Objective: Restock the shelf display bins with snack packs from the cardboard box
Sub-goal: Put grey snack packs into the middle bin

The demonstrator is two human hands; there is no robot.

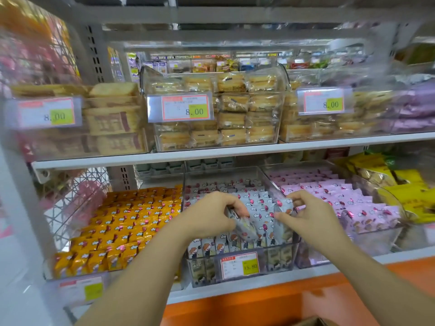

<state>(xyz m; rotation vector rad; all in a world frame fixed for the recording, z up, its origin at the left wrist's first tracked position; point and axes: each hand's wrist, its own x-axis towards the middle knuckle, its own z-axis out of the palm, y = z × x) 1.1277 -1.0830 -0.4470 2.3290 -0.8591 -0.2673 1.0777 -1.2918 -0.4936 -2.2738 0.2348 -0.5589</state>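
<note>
orange-pack bin (70,215) at left; left hand (211,215) curled round 1 blue-grey snack pack (244,225) over middle bin (202,274); right hand (310,215) pinches second pack (283,208) in same bin; pink-pack bin (376,243) at right; cardboard box (313,322) corner at bottom edge

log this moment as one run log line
phase: stocking | left hand: grips blue-grey pack | right hand: pinches second pack | target: middle bin, nearly full

Two bare forearms (146,267); bare left grip (211,215), bare right grip (313,217).
</note>
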